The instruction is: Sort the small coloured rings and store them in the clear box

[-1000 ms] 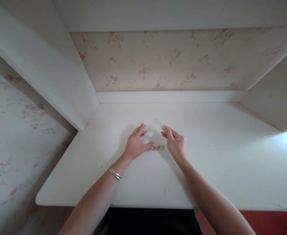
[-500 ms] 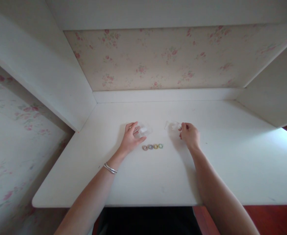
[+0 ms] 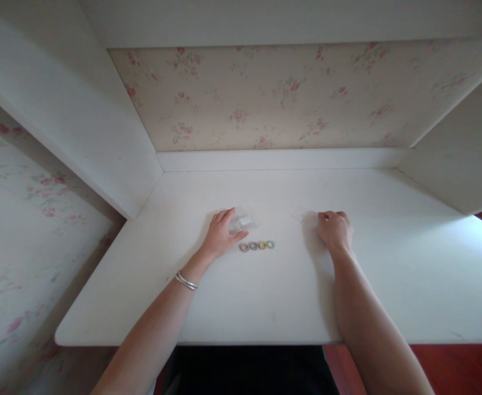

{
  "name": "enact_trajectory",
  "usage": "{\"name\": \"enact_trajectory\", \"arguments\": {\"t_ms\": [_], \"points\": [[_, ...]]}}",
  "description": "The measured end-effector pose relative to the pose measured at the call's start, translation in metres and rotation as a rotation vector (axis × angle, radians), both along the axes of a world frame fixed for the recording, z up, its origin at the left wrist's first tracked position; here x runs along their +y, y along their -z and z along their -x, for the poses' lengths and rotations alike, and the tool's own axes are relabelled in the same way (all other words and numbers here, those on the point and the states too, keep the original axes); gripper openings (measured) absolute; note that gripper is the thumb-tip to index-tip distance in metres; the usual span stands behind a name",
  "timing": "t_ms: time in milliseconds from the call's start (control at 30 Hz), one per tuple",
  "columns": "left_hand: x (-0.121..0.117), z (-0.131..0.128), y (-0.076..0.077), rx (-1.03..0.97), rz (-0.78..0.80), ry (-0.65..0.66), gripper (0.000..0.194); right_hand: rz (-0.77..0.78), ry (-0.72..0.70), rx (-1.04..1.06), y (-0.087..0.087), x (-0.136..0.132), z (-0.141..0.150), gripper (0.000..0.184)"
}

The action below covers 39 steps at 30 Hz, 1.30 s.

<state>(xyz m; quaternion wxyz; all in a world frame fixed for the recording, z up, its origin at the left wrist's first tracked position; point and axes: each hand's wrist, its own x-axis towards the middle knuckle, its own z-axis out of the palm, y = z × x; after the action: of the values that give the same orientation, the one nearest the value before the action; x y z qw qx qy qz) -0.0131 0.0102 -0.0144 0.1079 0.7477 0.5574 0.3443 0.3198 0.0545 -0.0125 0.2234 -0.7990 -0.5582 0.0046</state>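
My left hand [image 3: 221,233] rests on the white desk with thumb and fingers spread apart. Its fingertips touch the near-left edge of a crumpled clear plastic bag [image 3: 244,220], which has a small whitish patch on it. Farther right, my right hand [image 3: 335,230] is closed, its fingers pinched on the end of a thin piece of clear plastic film [image 3: 301,213]. The film is hard to make out against the desk. Just in front of the bag lie several small rings in a row: a pinkish ring [image 3: 244,247], a greyish-purple ring [image 3: 253,246], a yellow ring [image 3: 262,245] and a pale green ring [image 3: 270,244].
The white desk [image 3: 265,302] has its front edge near my body. White panels stand at the left [image 3: 113,137] and right [image 3: 458,137]. A low white ledge [image 3: 282,160] and flowered wallpaper [image 3: 265,99] close off the back, under an overhead board [image 3: 265,22].
My right hand has moved to the right with the plastic film. The bag by my left hand lies flatter and a little farther right. The rings have stayed put.
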Motion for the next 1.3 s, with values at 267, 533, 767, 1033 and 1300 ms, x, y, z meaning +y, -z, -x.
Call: {"name": "enact_trajectory", "arguments": {"t_ms": [267,533,767,1033,1300], "points": [[0.001,-0.001,0.004,0.116,0.056,0.017,0.072,0.041,0.03,0.015,0.0,-0.002,-0.001,0.037],[-0.001,-0.002,0.002,0.271,0.123,0.036,0.068,-0.068,0.046,0.017,-0.004,-0.005,0.006,0.034],[-0.003,-0.004,-0.003,0.325,0.142,0.045,0.066,-0.229,-0.144,0.064,-0.015,-0.013,0.04,0.026],[-0.004,-0.005,-0.003,0.311,0.124,0.038,0.057,-0.187,-0.523,0.199,-0.006,-0.024,0.082,0.028],[-0.006,-0.007,-0.007,0.199,0.106,0.077,0.049,-0.073,-0.835,0.233,-0.006,-0.033,0.092,0.033]]}}
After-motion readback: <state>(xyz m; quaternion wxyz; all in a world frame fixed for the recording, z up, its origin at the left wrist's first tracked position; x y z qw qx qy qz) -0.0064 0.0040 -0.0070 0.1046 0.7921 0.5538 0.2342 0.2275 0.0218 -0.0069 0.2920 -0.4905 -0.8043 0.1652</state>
